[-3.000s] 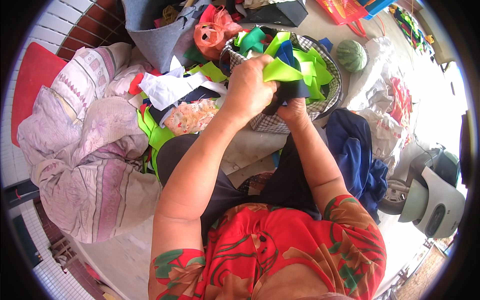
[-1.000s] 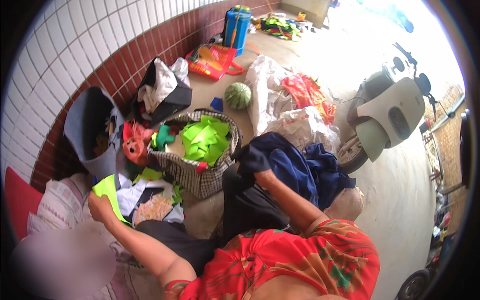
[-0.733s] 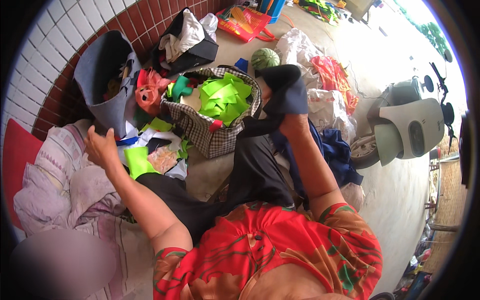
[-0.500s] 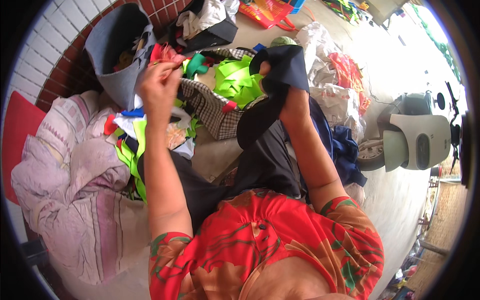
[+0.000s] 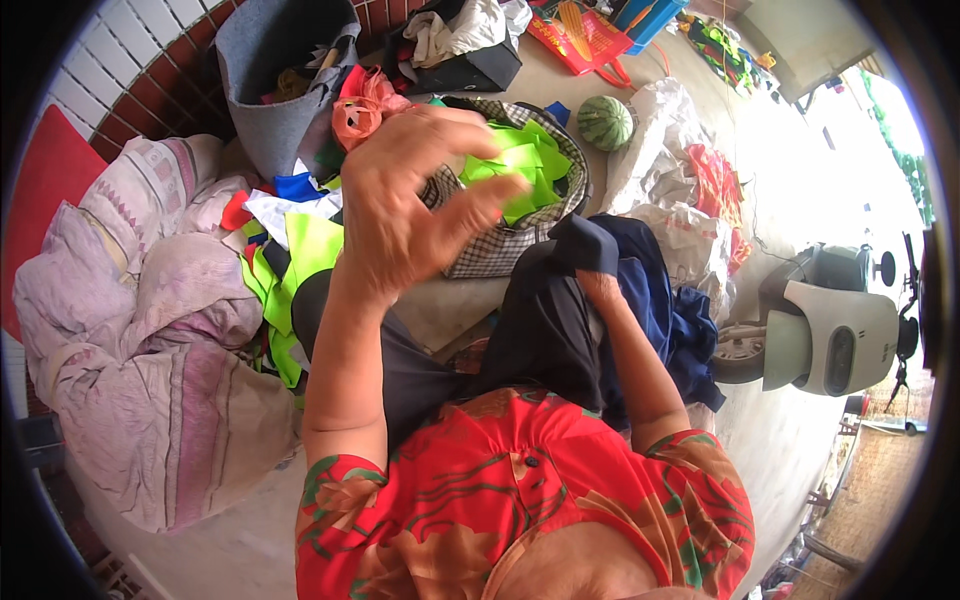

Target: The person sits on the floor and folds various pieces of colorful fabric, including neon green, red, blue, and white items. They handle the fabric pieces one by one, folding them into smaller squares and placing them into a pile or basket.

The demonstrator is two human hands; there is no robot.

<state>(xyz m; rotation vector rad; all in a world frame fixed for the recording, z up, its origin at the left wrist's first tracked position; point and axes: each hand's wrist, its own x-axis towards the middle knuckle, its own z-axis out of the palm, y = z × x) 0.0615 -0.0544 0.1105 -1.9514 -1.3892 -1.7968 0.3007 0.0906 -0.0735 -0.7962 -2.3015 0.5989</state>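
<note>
My left hand (image 5: 405,200) is raised in front of me, slightly blurred, with thumb and fingers spread and nothing in them. Behind it stands a checked cloth bag (image 5: 490,250) filled with bright green fabric pieces (image 5: 530,165); the hand hides its left side. My right hand (image 5: 600,288) is low by my right knee, its fingers closed on a dark navy cloth piece (image 5: 583,243). More dark blue cloth (image 5: 645,275) lies over and beside my right leg. Left of my legs is a heap of green, white and blue fabric scraps (image 5: 305,250).
A grey felt bin (image 5: 285,115) and a black box (image 5: 490,68) holding pale cloth stand at the back. A watermelon (image 5: 605,122) sits beside white plastic bags (image 5: 650,150). A striped quilt (image 5: 190,400) lies at left, a scooter (image 5: 840,335) at right.
My right hand has lowered toward my knee with the navy cloth. My left hand has moved right and opened wide, nearer the camera. The view has shifted, uncovering the watermelon.
</note>
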